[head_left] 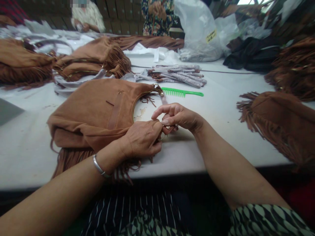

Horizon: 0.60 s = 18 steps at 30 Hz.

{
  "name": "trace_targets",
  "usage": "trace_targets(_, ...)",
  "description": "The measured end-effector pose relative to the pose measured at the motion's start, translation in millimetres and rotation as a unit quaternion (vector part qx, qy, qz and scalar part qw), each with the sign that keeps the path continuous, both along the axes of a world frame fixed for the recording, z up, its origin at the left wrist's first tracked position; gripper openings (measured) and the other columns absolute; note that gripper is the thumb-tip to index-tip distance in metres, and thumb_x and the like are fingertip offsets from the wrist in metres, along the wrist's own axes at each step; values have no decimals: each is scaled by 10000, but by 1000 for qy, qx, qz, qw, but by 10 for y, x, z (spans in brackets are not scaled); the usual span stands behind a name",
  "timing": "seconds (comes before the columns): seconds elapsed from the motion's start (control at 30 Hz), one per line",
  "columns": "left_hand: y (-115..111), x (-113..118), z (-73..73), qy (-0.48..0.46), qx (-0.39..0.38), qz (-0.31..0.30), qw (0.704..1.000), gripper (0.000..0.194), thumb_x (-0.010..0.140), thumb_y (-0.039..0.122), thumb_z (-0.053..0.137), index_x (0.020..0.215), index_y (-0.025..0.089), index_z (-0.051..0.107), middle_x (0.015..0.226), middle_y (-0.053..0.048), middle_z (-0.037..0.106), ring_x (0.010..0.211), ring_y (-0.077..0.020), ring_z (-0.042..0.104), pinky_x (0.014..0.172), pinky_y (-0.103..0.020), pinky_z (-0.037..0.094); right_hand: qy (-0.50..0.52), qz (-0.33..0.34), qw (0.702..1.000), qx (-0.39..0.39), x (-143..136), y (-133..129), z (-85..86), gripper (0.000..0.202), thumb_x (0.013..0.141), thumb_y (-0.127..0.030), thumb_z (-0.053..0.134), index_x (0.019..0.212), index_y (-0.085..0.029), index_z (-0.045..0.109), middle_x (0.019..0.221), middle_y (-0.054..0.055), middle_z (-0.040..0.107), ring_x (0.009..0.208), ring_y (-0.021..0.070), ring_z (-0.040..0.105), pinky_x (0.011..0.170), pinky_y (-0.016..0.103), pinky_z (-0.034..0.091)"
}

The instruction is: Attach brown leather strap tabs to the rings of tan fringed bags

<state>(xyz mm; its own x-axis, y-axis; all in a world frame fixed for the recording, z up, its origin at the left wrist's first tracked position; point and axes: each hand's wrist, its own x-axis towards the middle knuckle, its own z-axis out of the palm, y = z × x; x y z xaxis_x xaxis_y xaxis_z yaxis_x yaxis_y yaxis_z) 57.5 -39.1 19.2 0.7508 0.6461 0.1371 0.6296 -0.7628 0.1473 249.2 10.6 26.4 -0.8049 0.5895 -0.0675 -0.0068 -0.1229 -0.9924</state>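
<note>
Nearest the camera, two bare forearms reach out over a striped lap, the left wrist wearing a silver bangle [98, 167]. The left hand [142, 137] lies curled on the near corner of a brown suede fringed bag [98, 114], its fingers clenched around the bag's edge where the strap end meets it. The right hand [178, 117] touches the left, thumb and fingers pinching a small metal fitting on the strap end [168, 128], the index finger lifted. The bag lies flat on the white table [221, 108], at its near edge, fringe hanging over the front. Just beyond the hands lies a green comb [183, 93], then a heap of wrapped straps [180, 76]. More brown fringed bags [95, 59] sit to the left and right. Farther back stands a clear plastic sack [199, 31], and two other people work at the far side.
</note>
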Motion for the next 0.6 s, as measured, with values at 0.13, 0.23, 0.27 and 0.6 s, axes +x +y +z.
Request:
trace_targets(0.13,-12,50,-35,-27,23,89,995,245,839,415,459,884,174,466,810,-33,569,764,-202,562,591,-303,384,-45,-107,992,50,27,-58,22,366,789,-355,651,1018,-83,566,591,-11,553,444,51,441,396,140,298)
trace_targets(0.23,-14,83,-77,-61,65,158,983,184,839,357,464,831,175,484,811,-46,555,757,-188,553,586,-287,373,-121,-130,975,136,77,-105,76,339,804,-410,627,772,-73,601,578,-13,500,505,50,416,477,168,330)
trace_targets(0.27,-13,85,-90,-75,70,165,981,175,835,349,470,806,178,492,805,-45,550,750,-182,548,591,-283,375,-148,-112,970,154,91,-116,95,364,800,-422,629,707,-72,597,573,-9,489,525,54,414,494,174,325)
trace_targets(0.6,30,-1,-109,-78,18,37,996,123,782,251,498,850,161,548,836,-47,597,725,-158,555,610,-271,408,-98,-50,991,71,71,-46,72,352,713,-376,717,634,-55,596,547,-3,525,489,42,359,462,184,243)
